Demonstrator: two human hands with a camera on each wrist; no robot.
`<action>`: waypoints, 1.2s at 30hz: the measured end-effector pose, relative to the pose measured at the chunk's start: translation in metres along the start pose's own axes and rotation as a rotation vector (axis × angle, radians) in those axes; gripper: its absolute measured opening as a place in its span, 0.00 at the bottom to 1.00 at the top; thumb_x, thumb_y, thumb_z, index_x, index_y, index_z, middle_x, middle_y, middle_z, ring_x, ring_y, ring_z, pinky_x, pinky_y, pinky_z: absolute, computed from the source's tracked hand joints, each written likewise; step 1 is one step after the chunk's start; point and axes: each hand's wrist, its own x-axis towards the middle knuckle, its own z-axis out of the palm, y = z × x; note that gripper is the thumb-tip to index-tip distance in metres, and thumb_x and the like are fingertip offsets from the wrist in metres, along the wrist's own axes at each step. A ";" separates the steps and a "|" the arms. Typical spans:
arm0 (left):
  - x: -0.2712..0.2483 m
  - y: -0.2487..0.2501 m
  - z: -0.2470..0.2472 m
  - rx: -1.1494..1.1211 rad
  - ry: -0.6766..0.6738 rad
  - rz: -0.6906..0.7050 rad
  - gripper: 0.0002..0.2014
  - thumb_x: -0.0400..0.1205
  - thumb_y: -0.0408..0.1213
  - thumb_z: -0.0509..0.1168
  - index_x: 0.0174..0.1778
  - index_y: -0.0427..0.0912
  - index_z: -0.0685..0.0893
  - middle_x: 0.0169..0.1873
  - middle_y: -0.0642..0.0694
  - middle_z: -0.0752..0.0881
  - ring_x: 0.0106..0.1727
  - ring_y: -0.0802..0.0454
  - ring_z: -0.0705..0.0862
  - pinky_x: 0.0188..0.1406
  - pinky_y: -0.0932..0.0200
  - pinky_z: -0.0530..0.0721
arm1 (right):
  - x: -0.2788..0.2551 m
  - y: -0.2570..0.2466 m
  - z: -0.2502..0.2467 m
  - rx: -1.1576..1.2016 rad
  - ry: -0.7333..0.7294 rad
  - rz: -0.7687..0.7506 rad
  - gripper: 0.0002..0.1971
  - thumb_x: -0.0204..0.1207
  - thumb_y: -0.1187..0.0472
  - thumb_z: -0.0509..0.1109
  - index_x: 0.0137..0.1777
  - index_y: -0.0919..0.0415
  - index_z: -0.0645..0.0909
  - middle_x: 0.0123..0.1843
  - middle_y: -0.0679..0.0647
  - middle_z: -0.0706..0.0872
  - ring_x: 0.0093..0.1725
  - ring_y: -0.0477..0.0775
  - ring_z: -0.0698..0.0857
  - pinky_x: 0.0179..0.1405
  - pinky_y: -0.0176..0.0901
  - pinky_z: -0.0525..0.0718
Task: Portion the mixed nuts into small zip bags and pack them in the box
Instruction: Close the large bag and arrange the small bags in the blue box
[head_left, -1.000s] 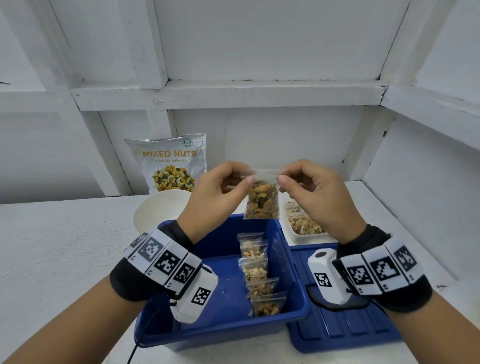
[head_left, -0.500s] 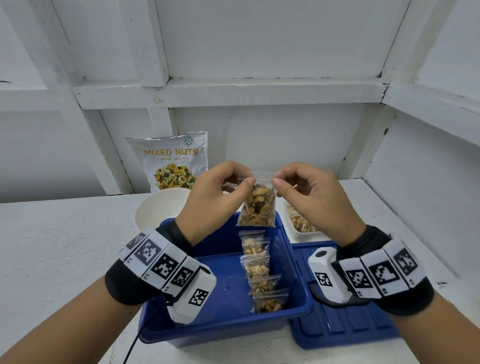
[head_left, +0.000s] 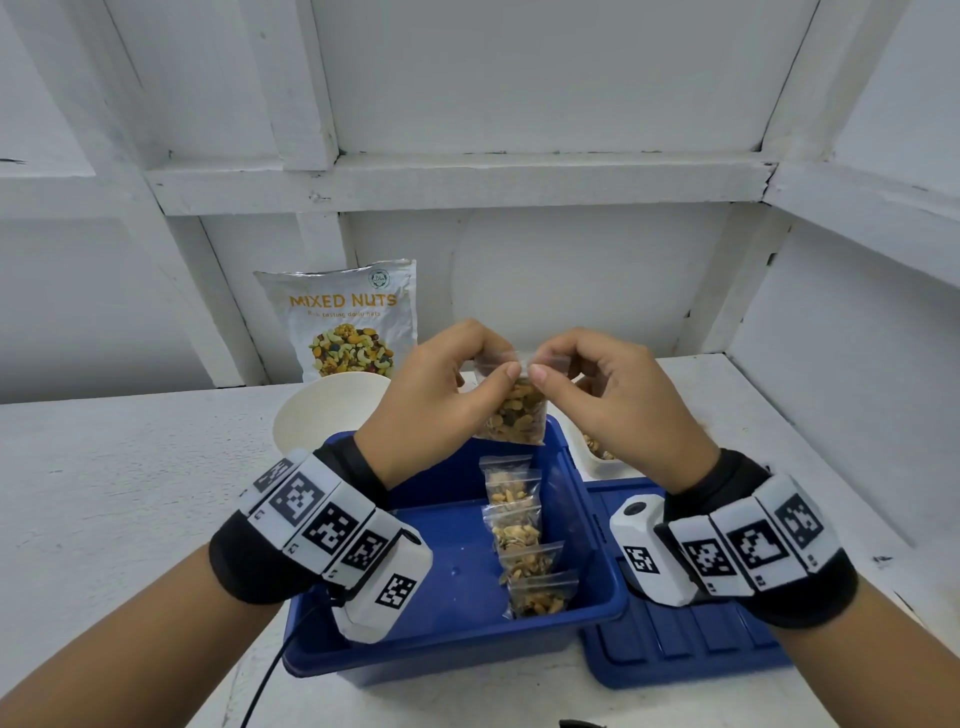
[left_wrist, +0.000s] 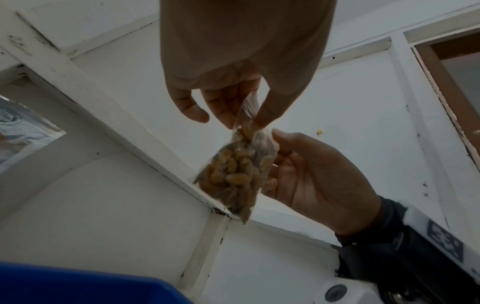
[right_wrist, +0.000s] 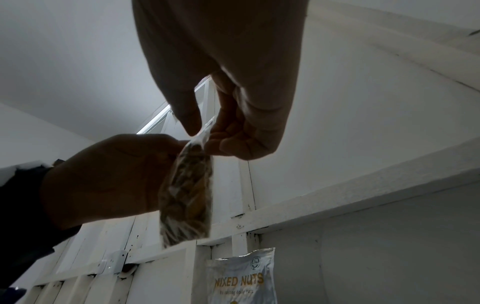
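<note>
"MIXED NUTS" is printed in orange capitals on the white foil pouch (head_left: 347, 319) propped against the far wall, left of centre; the smaller line beneath cannot be read for certain. The same words are seen on it in the right wrist view (right_wrist: 240, 276).

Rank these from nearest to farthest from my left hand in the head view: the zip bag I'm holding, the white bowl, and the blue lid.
1. Zip bag: pinched at its top by the left hand.
2. White bowl: on the table just left of that hand.
3. Blue lid: flat on the table, right of the blue box.
</note>
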 end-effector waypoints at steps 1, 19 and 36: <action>-0.001 0.000 0.000 -0.002 -0.006 0.000 0.08 0.76 0.47 0.60 0.41 0.48 0.80 0.35 0.58 0.81 0.39 0.69 0.79 0.37 0.78 0.72 | 0.000 0.000 0.000 -0.009 0.000 -0.003 0.06 0.76 0.63 0.69 0.42 0.50 0.80 0.35 0.40 0.82 0.35 0.36 0.81 0.33 0.26 0.77; -0.002 -0.001 -0.010 0.022 -0.069 -0.022 0.09 0.76 0.46 0.63 0.40 0.44 0.83 0.35 0.51 0.83 0.38 0.64 0.79 0.36 0.77 0.71 | -0.003 0.002 0.006 -0.029 -0.029 0.049 0.04 0.77 0.64 0.68 0.43 0.54 0.82 0.36 0.42 0.83 0.37 0.37 0.80 0.34 0.34 0.78; 0.011 -0.002 -0.015 0.519 -0.726 -0.217 0.07 0.81 0.38 0.64 0.49 0.44 0.87 0.39 0.54 0.85 0.37 0.63 0.78 0.40 0.72 0.76 | 0.001 0.029 -0.016 -0.210 -0.249 0.172 0.08 0.79 0.56 0.66 0.54 0.54 0.84 0.42 0.38 0.84 0.41 0.34 0.82 0.42 0.22 0.78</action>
